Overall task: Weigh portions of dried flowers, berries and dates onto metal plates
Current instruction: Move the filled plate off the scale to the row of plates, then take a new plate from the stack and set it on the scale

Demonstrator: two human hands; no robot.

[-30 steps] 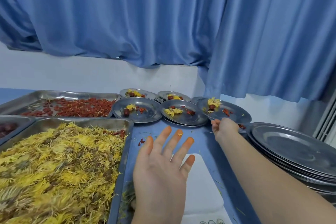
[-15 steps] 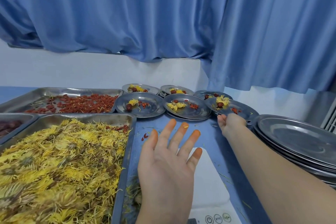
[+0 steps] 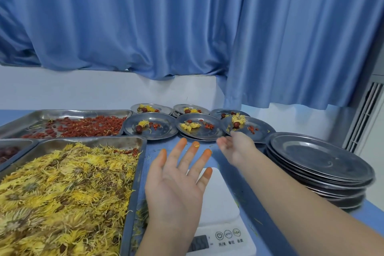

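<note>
At lower centre of the frame, the left hand [image 3: 176, 185] hovers flat above the white scale [image 3: 220, 203], fingers straight and spread, gripping nothing. Its tips are stained orange, and the spread may be meant to keep crumbs off the pan. The pan is bare, which suggests one portion is finished and the next plate is wanted.

Right of centre, the right hand [image 3: 236, 147] lies at the near rim of the end plate [image 3: 264, 133], fingers slack and holding nothing. Whether they touch the rim I cannot tell. That plate closes a double row of six filled plates across the middle of the frame, each with a yellow tuft and red pieces. Their rims overlap, probably to save bench [image 3: 255, 210] room and leave the scale free.

The stack [image 3: 324, 160] of empty plates sits at centre right, just beside the right arm, so a fresh one is an easy reach. Supplies sit on the other side in metal trays: flowers [image 3: 62, 189] at lower left, berries [image 3: 87, 126] behind them, and dates [image 3: 8, 151] at the left edge.
</note>
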